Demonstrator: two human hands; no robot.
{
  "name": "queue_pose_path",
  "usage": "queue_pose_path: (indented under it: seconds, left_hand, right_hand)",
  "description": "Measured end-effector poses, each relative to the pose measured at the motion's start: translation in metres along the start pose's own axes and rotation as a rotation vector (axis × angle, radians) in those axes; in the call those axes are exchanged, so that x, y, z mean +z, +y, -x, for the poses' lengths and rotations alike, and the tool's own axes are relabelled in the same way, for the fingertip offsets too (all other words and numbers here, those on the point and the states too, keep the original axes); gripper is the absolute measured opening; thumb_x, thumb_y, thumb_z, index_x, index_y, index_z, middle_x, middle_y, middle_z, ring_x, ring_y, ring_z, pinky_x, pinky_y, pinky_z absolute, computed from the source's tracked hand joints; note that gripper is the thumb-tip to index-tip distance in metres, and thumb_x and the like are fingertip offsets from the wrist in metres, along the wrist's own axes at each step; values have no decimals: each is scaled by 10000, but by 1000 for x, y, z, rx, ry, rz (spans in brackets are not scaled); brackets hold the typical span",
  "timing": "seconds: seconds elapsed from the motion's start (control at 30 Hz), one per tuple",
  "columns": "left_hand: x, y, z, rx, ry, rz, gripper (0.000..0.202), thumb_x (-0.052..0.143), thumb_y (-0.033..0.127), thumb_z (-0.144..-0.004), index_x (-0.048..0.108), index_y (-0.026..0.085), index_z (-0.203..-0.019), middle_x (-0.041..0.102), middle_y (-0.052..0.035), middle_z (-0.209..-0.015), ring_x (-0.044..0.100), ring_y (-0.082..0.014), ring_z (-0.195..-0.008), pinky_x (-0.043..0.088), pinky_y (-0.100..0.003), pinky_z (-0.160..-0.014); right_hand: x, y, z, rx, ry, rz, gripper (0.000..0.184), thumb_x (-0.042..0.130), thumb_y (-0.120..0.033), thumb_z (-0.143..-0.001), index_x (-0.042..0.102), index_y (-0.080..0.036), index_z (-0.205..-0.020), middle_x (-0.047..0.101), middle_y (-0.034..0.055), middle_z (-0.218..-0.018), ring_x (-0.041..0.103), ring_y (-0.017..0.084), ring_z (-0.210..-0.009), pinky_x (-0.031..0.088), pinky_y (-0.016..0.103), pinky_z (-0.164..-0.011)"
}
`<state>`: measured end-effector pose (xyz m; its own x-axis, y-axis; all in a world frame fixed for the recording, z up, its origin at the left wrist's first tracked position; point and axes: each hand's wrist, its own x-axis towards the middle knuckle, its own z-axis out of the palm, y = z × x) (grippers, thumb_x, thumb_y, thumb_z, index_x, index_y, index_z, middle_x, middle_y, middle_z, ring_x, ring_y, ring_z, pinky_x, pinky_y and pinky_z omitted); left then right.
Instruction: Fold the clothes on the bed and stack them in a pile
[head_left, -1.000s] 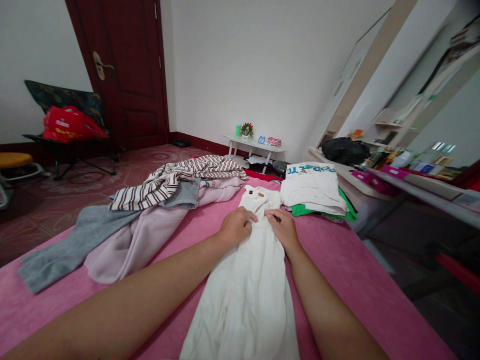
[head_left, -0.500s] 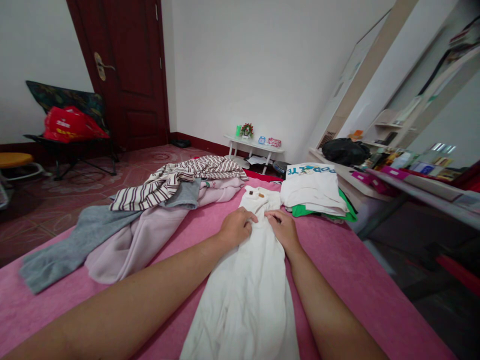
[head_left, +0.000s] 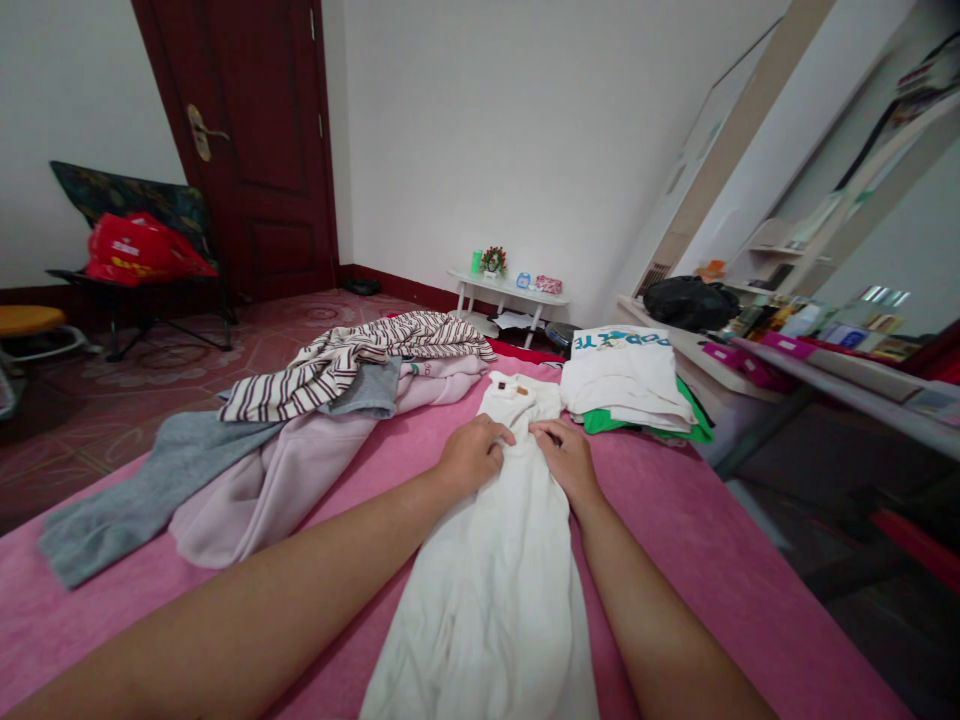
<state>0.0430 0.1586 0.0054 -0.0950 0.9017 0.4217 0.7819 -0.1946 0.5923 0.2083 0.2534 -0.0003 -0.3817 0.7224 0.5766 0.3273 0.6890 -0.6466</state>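
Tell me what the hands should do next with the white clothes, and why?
Perhaps the left hand and right hand could gently smooth the white garment outward, because it looks creased between them and both hands are touching it there.

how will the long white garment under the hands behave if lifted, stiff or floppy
Probably floppy: the white garment lies in soft creases along the pink cover. It looks thin, so likely light for its length. Being spread flat, it seems more apt to bunch than roll if pushed.
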Motion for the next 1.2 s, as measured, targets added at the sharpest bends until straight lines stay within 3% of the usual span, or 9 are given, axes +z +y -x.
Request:
queue_pose_path:
  seconds: [0.93, 1.2]
  left_hand:
    - [1, 0, 0, -6, -6, 20, 397, 480, 63, -697, 714, 239, -965, 648, -33, -968, 616, -194, -920, 463, -291, -858]
    - [1, 0, 0, 6, -3, 10, 393, 485, 68, -703, 713, 241, -973, 640, -32, -945, 616, -185, -857, 471, -284, -813]
  right_hand:
    - [1, 4, 0, 5, 2, -7, 216, 503, -245, -778, 709, -190, -812, 707, 74, -880, 632, 213, -863, 470, 348, -806]
    - [1, 3, 0, 4, 4, -10, 215, 506, -251, -774, 710, -191, -807, 707, 73, -868, 632, 213, -846, 469, 345, -791]
